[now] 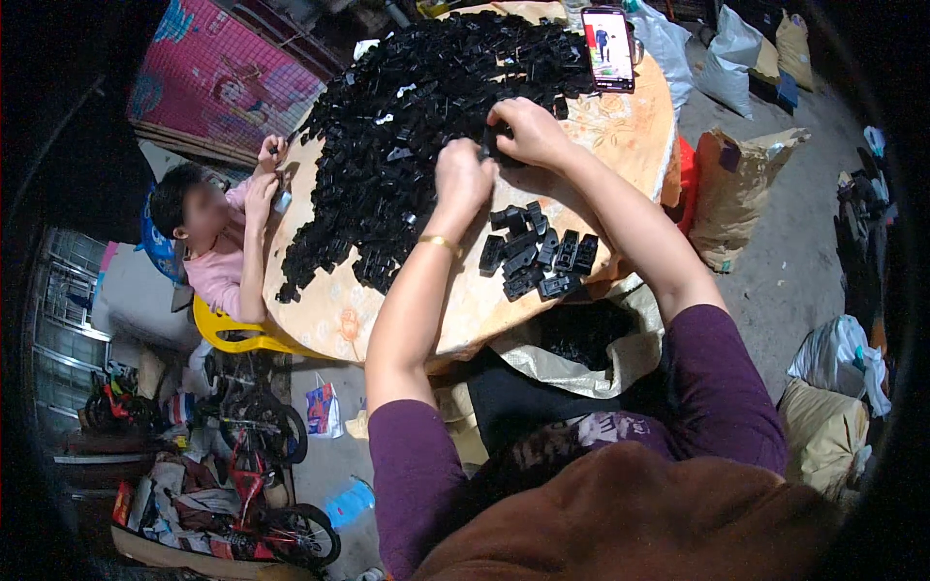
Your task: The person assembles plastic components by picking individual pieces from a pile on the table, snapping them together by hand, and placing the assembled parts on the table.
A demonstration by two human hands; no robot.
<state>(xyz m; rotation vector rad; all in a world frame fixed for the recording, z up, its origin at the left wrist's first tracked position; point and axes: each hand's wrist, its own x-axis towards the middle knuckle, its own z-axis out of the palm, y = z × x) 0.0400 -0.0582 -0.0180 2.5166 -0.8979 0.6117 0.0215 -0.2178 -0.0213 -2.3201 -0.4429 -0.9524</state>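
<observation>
A wide heap of small black plastic parts [387, 145] covers much of the round table [620, 145]. My left hand [465, 177], with a gold-coloured band on its wrist, is closed at the heap's right edge, fingertips turned away and partly blurred. Close beside it my right hand [530, 134] is curled over, thumb and fingers pinched on a small black part whose shape is mostly hidden. The hands nearly meet. Nearer to me lies a separate group of larger black plastic blocks [538, 252], several of them with square hollows.
A phone [608, 50] with a lit screen stands at the far right. Left of the table another person [218, 242] sits on a yellow chair [232, 334], hands at the table edge. An open woven sack [620, 358] hangs below the near edge. Sacks [741, 194] and bicycles [257, 465] stand around.
</observation>
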